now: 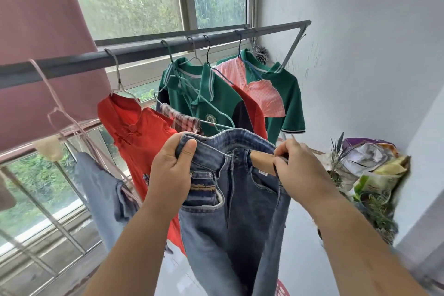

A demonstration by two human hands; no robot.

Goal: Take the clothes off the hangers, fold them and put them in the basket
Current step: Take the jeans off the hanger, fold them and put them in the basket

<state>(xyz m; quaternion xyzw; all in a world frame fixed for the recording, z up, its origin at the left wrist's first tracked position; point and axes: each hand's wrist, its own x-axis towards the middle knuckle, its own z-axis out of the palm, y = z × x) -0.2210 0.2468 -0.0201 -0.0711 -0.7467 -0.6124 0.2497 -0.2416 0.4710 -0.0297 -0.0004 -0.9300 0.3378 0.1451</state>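
Note:
A pair of blue jeans (237,202) hangs in front of me, off any hanger, legs dangling down. My left hand (171,173) grips the waistband at its left side, thumb over the top edge. My right hand (298,170) pinches the waistband at its right side. Behind, on the grey rail (144,51), clothes stay on hangers: a red dress (137,132), green polo shirts (209,96), a pink checked top (262,94) and a light blue garment (103,190) on a pink hanger. A sliver of a pink-red basket rim (281,292) shows at the bottom edge.
A window with metal bars (48,218) runs along the left. A pink curtain (40,38) hangs at the upper left. Bags and plants (370,175) pile up in the right corner against the white wall. The floor below is pale tile.

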